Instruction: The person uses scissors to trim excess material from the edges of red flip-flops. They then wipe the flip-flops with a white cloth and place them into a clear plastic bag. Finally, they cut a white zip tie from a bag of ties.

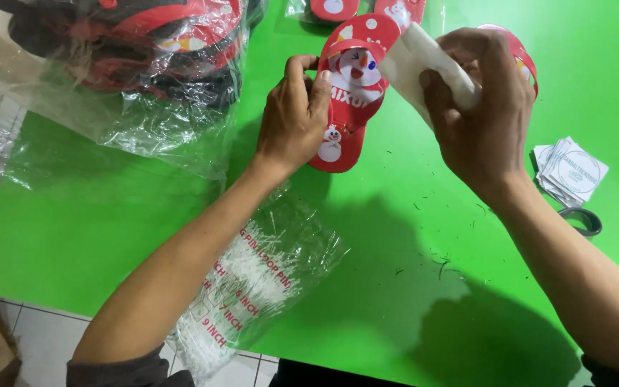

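My left hand [294, 115] grips the left edge of a red sandal sole [352, 100] printed with a white snowman, holding it against the green table [395, 287]. My right hand [483, 107] pinches a white folded card [413, 61] just above the sole's upper right edge. A second red sole [526, 61] lies under my right hand, mostly hidden by it.
A clear plastic bag of red and black sandals [152, 57] sits at the top left. A clear bag of white loop pins [252, 287] lies under my left forearm at the table's near edge. A stack of white square cards [573, 172] and a dark ring [585, 218] lie at the right. More red soles [367, 8] at the top.
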